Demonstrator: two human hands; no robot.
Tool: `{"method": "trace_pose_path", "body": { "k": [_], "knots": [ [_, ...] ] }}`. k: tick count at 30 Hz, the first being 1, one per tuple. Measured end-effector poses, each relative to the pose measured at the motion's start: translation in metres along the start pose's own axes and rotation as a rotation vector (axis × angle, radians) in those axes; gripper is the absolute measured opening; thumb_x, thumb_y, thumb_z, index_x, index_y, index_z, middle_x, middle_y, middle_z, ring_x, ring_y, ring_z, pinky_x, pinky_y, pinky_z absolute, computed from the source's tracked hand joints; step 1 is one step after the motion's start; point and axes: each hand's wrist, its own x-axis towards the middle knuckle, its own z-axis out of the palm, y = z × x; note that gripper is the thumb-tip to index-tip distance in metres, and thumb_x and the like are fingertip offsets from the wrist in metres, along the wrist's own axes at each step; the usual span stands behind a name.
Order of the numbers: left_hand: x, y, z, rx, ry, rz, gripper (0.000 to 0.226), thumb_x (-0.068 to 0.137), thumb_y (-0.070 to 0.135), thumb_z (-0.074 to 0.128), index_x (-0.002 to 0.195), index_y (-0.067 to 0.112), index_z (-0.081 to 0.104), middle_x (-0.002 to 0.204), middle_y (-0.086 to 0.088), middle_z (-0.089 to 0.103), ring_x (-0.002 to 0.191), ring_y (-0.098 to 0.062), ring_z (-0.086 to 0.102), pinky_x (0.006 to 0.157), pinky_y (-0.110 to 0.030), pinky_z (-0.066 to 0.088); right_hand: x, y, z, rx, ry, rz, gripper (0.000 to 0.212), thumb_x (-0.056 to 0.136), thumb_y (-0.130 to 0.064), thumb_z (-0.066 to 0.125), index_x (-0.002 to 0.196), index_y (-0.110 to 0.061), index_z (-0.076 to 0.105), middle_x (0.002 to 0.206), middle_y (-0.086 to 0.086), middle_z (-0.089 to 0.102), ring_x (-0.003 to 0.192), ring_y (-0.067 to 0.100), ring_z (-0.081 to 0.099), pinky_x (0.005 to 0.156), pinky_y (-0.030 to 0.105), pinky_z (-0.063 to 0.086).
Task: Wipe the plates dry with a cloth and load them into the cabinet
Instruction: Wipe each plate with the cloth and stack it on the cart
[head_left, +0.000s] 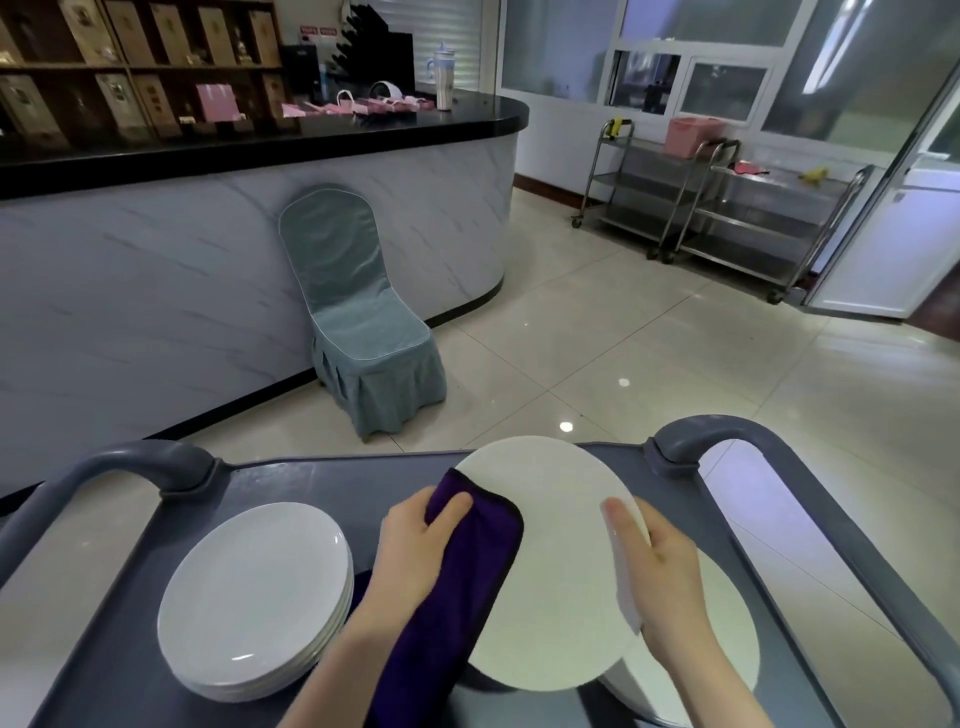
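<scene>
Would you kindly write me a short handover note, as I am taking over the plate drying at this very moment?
Left hand: grips the cloth and presses it on the left side of the plate.
Right hand: grips the plate by its right rim, lifted over the cart.
Things: a stack of plates sits on the cart's left; more plates lie under the held one at the right. I cannot tell which pile is already dry.
Done: wiping of this plate is under way.
Left: finish it, wipe the rest, load the cabinet, which is not in view.
</scene>
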Motion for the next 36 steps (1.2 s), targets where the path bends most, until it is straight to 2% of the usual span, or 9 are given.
{"method": "trace_pose_path", "body": {
  "k": [7,10,13,17,21,25,29,33,36],
  "knots": [
    [0.025,0.031,-0.002,0.434,-0.457,0.322,0.024,0.084,0.041,0.072,0.066,0.029,0.061,0.06,0.014,0.059,0.06,0.002,0.052,0.058,-0.013,0.04,0.015,-0.018,0.013,-0.414,-0.444,-0.257,0.027,0.098,-0.024,0.06,0.075,-0.014,0.069,0.073,-0.001,0.068,0.068,0.001,0.053,0.066,0.02,0.043],
    [0.019,0.016,-0.005,0.171,-0.197,0.184,0.024,0.09,0.033,0.067,0.07,0.022,0.066,0.065,0.007,0.067,0.06,-0.002,0.056,0.06,-0.018,0.043,0.02,-0.021,0.003,-0.226,-0.298,-0.191,0.025,0.097,-0.021,0.062,0.077,-0.029,0.075,0.083,-0.014,0.074,0.075,-0.004,0.063,0.069,0.01,0.045],
    [-0.002,-0.007,0.01,-0.183,0.128,-0.113,0.036,0.095,0.034,0.06,0.073,0.005,0.061,0.065,-0.001,0.062,0.063,-0.012,0.053,0.06,-0.028,0.043,0.019,-0.007,0.008,-0.042,-0.012,-0.091,0.026,0.098,-0.024,0.062,0.074,-0.016,0.069,0.074,-0.009,0.066,0.066,0.008,0.056,0.066,0.022,0.045],
    [-0.015,-0.019,0.026,-0.425,0.264,-0.368,0.045,0.096,0.036,0.059,0.082,-0.007,0.057,0.074,-0.006,0.056,0.069,-0.019,0.047,0.065,-0.034,0.039,0.004,0.012,0.029,0.217,0.197,0.119,0.036,0.099,-0.026,0.059,0.066,-0.012,0.058,0.066,-0.003,0.053,0.062,0.013,0.045,0.064,0.03,0.039],
    [0.001,-0.015,0.003,-0.136,0.11,-0.181,0.043,0.094,0.035,0.061,0.081,-0.006,0.057,0.07,-0.016,0.062,0.065,-0.017,0.051,0.064,-0.033,0.041,0.008,0.011,0.014,-0.01,0.055,0.051,0.034,0.1,-0.028,0.057,0.068,-0.019,0.062,0.065,-0.006,0.059,0.064,0.014,0.05,0.062,0.031,0.041],
    [0.022,0.008,-0.013,0.175,-0.174,0.073,0.027,0.089,0.033,0.069,0.071,0.014,0.066,0.067,0.001,0.07,0.06,-0.006,0.06,0.058,-0.024,0.046,0.022,-0.009,0.004,-0.185,-0.279,-0.088,0.022,0.099,-0.025,0.06,0.081,-0.024,0.073,0.081,-0.013,0.073,0.074,0.0,0.063,0.07,0.016,0.048],
    [0.029,0.018,-0.007,0.299,-0.42,0.201,0.022,0.087,0.033,0.072,0.068,0.026,0.066,0.065,0.007,0.066,0.061,-0.001,0.057,0.059,-0.017,0.043,0.03,-0.015,0.012,-0.401,-0.491,-0.188,0.022,0.098,-0.021,0.061,0.081,-0.012,0.071,0.077,-0.001,0.069,0.072,0.004,0.057,0.07,0.02,0.045],
    [0.016,0.0,0.003,-0.054,-0.015,-0.01,0.033,0.093,0.033,0.065,0.07,0.011,0.063,0.061,0.007,0.063,0.058,-0.009,0.054,0.053,-0.017,0.042,0.032,-0.01,0.005,-0.113,-0.151,-0.098,0.021,0.097,-0.023,0.063,0.082,-0.014,0.074,0.081,-0.002,0.073,0.074,0.003,0.061,0.068,0.012,0.046],
    [-0.002,-0.019,0.021,-0.376,0.181,-0.304,0.041,0.094,0.037,0.061,0.075,0.001,0.06,0.066,-0.001,0.059,0.063,-0.013,0.052,0.06,-0.029,0.043,0.023,0.007,0.016,0.148,0.075,0.064,0.028,0.097,-0.024,0.062,0.083,0.0,0.064,0.074,0.004,0.06,0.069,0.014,0.052,0.07,0.028,0.044]
  ]
}}
